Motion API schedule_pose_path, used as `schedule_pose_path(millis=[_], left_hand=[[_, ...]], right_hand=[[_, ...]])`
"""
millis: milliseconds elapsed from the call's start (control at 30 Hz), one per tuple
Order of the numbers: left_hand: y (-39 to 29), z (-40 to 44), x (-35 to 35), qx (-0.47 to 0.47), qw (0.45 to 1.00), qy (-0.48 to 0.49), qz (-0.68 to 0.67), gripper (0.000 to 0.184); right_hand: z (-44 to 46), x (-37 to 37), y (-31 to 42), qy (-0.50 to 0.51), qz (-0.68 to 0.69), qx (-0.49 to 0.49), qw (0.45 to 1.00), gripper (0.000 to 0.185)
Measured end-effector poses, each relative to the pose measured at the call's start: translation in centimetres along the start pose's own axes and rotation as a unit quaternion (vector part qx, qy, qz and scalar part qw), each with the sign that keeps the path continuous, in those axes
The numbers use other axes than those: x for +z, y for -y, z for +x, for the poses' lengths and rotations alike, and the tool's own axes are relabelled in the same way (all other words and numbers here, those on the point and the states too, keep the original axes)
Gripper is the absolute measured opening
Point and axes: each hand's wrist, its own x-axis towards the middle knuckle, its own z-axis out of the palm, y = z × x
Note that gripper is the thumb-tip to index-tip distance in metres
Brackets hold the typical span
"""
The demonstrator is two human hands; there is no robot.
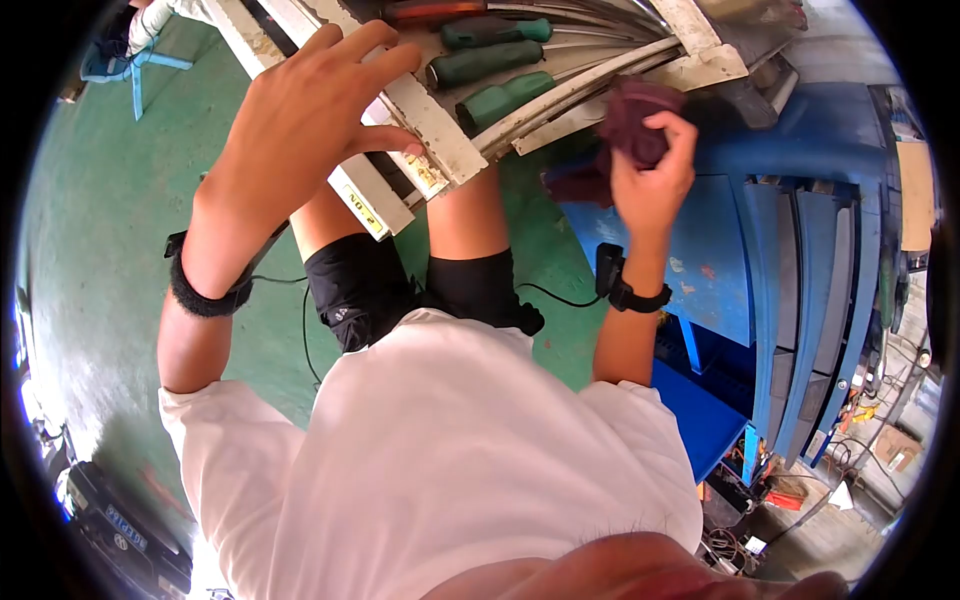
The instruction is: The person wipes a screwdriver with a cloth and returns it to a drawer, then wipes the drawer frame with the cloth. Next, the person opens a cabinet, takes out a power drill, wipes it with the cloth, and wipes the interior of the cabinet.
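Left hand (300, 105) at upper left of the frame, back showing, left fingers (368, 42) spread and bent, left thumb (388, 141) apart, left forearm (198, 345) slanting up from mid-left, right hand (650, 185) at upper right, right fingers (681, 141) curled in a grip, right forearm (622, 345) nearly upright below

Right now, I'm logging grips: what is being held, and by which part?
The right hand holds a maroon cloth by its bunched part. Whether the left hand grips the off-white metal drawer beneath it cannot be told.
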Motion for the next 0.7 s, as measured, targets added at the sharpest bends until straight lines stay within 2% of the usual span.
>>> schedule_pose_path(millis=[200,233,367,467,567,700], left_hand=[[0.1,-0.8,-0.4,-0.015,1.0,0.012,-0.023,0.051],[0.2,-1.0,-0.5,-0.021,0.999,0.017,-0.027,0.051],[0.3,-1.8,-0.8,-0.031,0.999,0.029,-0.034,0.052],[0.4,-2.2,-1.0,-0.032,0.998,0.032,-0.039,0.054],[0.5,-2.8,-1.4,-0.051,0.996,0.049,-0.052,0.055],[0.7,-3.6,-1.5,-0.057,0.996,0.041,-0.064,0.056]], right_hand=[[3.8,-1.8,-1.9,-0.093,-0.021,0.008,0.995,0.043],[4.1,-1.6,-2.1,-0.092,-0.019,0.008,0.996,0.043],[4.8,-0.2,-2.2,0.027,-0.127,0.018,0.991,0.042],[4.9,0.5,-2.4,0.015,-0.164,-0.005,0.986,0.041],[4.6,0.7,-2.1,0.01,-0.192,0.044,0.98,0.04],[3.9,1.1,-0.8,0.001,-0.15,-0.015,0.989,0.039]])
